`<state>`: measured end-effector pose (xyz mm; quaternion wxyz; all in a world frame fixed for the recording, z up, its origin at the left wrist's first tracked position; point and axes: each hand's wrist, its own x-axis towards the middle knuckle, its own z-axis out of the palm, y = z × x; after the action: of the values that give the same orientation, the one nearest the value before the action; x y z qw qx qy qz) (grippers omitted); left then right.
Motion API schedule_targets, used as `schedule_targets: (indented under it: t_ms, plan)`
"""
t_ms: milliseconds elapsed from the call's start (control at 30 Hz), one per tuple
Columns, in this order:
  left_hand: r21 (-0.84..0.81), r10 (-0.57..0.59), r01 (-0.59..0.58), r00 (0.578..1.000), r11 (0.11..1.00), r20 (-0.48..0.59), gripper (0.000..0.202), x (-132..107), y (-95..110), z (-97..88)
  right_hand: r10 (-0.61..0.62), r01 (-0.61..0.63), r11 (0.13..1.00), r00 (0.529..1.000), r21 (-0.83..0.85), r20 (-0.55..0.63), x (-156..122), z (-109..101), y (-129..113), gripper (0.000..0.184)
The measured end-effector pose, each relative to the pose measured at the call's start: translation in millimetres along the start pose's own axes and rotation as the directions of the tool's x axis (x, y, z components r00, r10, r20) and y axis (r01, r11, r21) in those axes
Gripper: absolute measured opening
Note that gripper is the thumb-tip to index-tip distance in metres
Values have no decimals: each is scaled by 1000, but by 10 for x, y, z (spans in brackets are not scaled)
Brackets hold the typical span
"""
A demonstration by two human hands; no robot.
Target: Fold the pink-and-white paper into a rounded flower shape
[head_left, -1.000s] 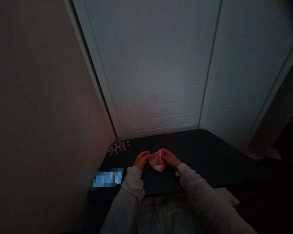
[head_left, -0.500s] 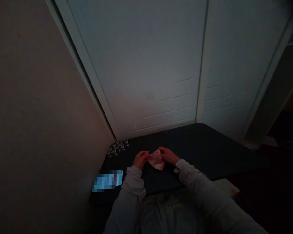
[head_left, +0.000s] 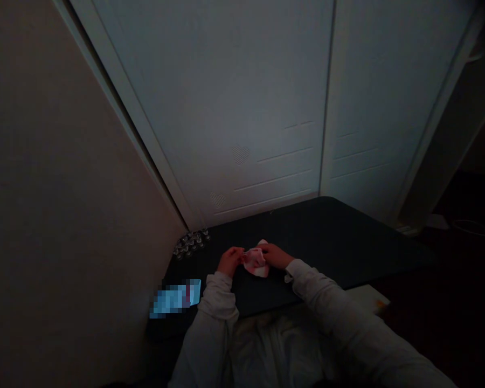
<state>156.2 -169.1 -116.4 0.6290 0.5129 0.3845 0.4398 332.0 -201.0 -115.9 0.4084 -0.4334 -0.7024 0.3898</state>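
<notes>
A small pink and white piece of cloth (head_left: 257, 263) is held between my hands, just above the dark tabletop (head_left: 307, 242). My right hand (head_left: 277, 256) grips its right side, with the fingers bent over the top edge. At the cloth's left edge, my left hand (head_left: 230, 261) is closed in a pinch. A tiny pale bit shows by the left fingertips, too small and dim to name. Whether those fingers pinch the cloth itself or a small thing against it is unclear.
Several small clear, shiny objects (head_left: 191, 243) cluster at the table's back left corner. A lit phone-like screen (head_left: 175, 299), partly pixelated, lies at the left front. White panelled doors (head_left: 226, 108) rise behind the table. A pale box-like object (head_left: 366, 297) sits below its front edge.
The view has shifted slightly. The cloth has turned a little between my hands, and a pale part now sticks up above the right fingers. My left fingers have drawn slightly away from its middle.
</notes>
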Motion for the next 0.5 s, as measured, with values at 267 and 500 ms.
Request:
schedule_targets:
  t_ms: [267, 500]
  plan:
    - [19, -4, 4, 1000, 1000, -17, 32, 26, -41, 13, 14, -15, 996, 1000, -90, -9, -8, -24, -10, 21]
    - [15, -5, 5, 1000, 1000, -19, 35, 34, -57, 15, 22, -24, 995, 1000, -99, -19, -7, -30, -15, 24]
